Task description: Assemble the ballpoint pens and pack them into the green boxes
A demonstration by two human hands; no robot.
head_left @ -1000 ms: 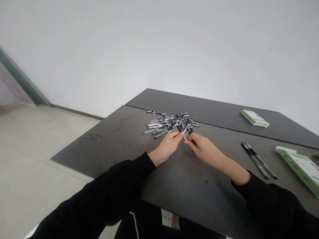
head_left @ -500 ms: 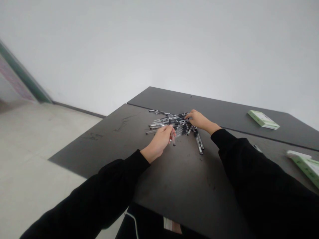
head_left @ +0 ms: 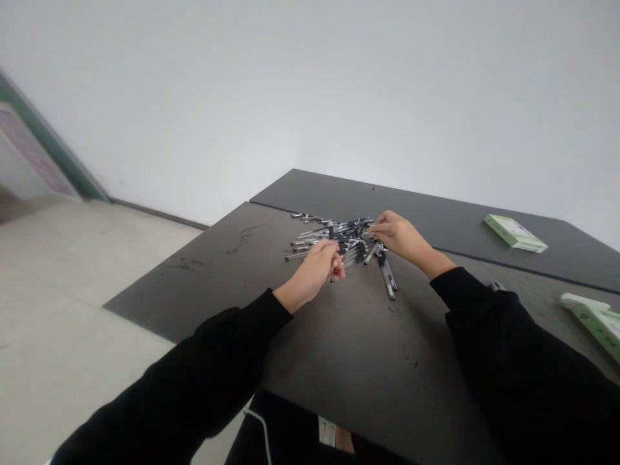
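A heap of black and clear pens (head_left: 334,237) lies on the dark table (head_left: 349,336). My left hand (head_left: 317,268) is closed round a pen at the heap's near edge; the pen sticks up past my fingers. My right hand (head_left: 400,236) rests on the heap's right side, its fingers pinching a pen that points left. Two pens (head_left: 387,274) lie apart, just below my right hand. Black sleeves cover both arms.
A green and white box (head_left: 514,233) lies on the far right of the table, and another green box (head_left: 593,320) sits at the right edge. The table's left edge drops to a pale floor (head_left: 72,278). A white wall stands behind.
My right hand left my left hand, reached out to the heap's right side and now pinches a pen there. My left hand kept its pen and stayed at the heap's near edge.
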